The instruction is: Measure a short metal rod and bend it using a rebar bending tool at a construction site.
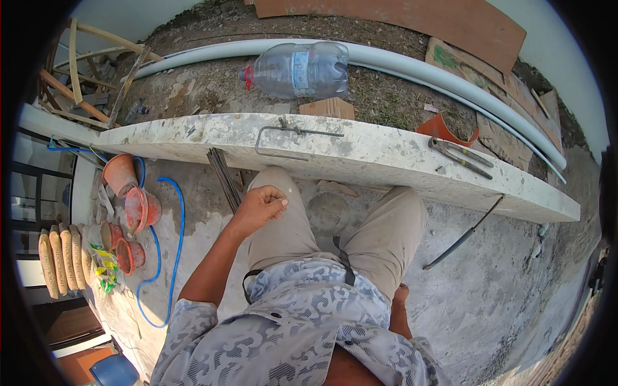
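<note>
My left hand (pixel 261 206) rests on my left thigh with its fingers curled shut; I see nothing in it. My right forearm (pixel 399 312) drops beside my right leg, and the hand itself is hidden. In front of my knees runs a low concrete ledge (pixel 360 157). On it lie a steel rod bent into a rectangular loop (pixel 290 143) and a pair of pincers (pixel 460 154). A bundle of thin steel rods (pixel 225 177) leans against the ledge, just left of my left hand.
A bent steel rod (pixel 463 235) leans on the ledge at the right. Beyond the ledge lie a large clear plastic bottle (pixel 299 69), long grey pipes (pixel 450 77), an orange shard (pixel 444 128) and wooden boards (pixel 412 19). Orange pots (pixel 138 209) and a blue hose (pixel 175 244) sit at my left.
</note>
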Available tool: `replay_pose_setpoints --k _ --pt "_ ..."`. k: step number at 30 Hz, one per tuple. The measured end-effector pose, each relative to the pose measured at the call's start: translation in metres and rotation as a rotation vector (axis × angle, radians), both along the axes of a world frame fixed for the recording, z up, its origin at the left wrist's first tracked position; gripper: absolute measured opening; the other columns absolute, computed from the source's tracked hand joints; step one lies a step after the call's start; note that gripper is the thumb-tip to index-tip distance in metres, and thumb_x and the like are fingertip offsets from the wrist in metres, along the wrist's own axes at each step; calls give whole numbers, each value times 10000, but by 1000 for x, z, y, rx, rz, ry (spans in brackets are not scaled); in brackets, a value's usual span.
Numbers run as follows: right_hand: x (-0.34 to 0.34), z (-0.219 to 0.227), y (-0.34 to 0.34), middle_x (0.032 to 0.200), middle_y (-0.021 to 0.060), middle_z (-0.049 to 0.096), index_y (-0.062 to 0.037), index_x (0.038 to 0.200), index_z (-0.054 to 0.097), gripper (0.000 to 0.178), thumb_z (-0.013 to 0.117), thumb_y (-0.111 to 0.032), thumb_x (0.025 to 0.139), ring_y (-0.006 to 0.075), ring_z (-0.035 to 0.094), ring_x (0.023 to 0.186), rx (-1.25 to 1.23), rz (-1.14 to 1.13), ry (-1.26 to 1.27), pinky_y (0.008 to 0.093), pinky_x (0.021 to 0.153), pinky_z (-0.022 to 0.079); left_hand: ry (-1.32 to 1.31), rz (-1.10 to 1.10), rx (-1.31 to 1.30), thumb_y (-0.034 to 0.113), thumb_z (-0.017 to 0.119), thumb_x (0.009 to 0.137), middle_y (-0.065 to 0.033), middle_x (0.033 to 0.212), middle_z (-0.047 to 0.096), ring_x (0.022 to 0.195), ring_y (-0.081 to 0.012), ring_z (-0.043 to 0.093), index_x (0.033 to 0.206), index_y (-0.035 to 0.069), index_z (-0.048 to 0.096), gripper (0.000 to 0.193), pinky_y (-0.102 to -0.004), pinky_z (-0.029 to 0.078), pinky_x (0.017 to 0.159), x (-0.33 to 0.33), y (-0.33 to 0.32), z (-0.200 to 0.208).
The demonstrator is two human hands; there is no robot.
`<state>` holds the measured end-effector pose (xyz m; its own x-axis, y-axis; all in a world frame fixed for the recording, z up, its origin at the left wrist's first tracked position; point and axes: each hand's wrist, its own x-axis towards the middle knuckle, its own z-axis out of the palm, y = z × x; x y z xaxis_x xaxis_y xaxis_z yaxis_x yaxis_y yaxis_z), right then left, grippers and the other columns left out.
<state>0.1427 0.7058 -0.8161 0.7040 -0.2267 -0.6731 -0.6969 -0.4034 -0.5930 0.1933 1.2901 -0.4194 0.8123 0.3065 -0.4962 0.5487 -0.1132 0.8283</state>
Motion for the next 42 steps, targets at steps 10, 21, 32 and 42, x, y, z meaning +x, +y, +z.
replay_pose_setpoints --k 10,21,32,42 --pt "171 383 117 1140 106 674 -71 1349 570 494 665 -292 917 227 669 951 723 23 -243 380 813 580 -86 -216 -378 170 670 1018 -42 951 681 831 -99 642 1092 -20 680 204 -266 550 746 56 -99 -20" --pt "177 435 313 1017 200 693 -35 1350 499 779 903 -329 753 302 689 946 350 1093 -459 406 855 536 -157 -96 -622 113 727 963 -113 1032 713 895 -181 718 1158 -76 649 282 -304 608 799 37 -70 -15" --pt "170 451 349 993 277 699 -24 1318 498 612 784 -249 825 441 706 929 192 1243 -485 485 845 541 -158 -98 -575 84 756 930 -117 947 714 793 -177 730 1081 -69 642 244 -299 630 723 27 -51 -23" --pt "198 457 307 979 222 667 -73 1202 555 426 718 -183 823 432 671 871 -78 1285 -771 487 778 521 -281 117 -662 144 759 936 -63 802 673 656 -154 705 992 -7 645 197 -299 605 592 21 -23 8"
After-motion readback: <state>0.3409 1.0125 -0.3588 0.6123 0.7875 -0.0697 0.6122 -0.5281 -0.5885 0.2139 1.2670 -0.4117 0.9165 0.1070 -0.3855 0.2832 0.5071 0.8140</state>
